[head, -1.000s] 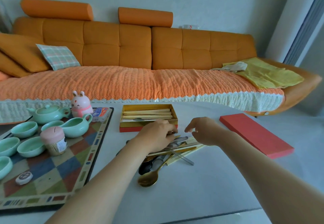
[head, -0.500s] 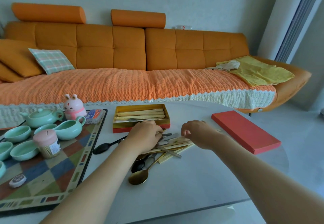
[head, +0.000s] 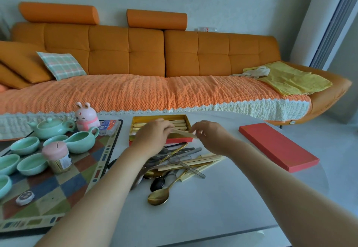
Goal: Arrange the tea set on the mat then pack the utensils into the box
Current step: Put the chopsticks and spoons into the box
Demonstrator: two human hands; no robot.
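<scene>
both hands are over the open box point(head: 155, 117), which stands on the tabletop point(head: 213, 208) just beside the mat point(head: 58, 192). between them they hold one pale chopstick point(head: 184, 133). the grip of the left hand point(head: 153, 137) is curled around one end, and the grip of the right hand point(head: 210, 136) is a narrow pinch on the other end. the chopstick hangs over the near part of the box, a little slanted against its long side, and is not yet inside. other pale sticks point(head: 179, 125) already lie in the box along its length.

i think the main danger is the angle. if the chopstick goes down slanted, one end can catch on the box wall or lie across the sticks below, and then the red lid point(head: 277, 146) may not close flat. a thin smooth stick held only at its ends can also slip and roll away on the tabletop. the left forearm passes directly over the pile of utensils point(head: 180, 161). if it drops low, it may push the pieces apart, and the gold spoon point(head: 158, 197) lies nearest to the front edge. the tea set point(head: 51, 129) on the mat is close beside this forearm, so a wide movement could knock a cup.
</scene>
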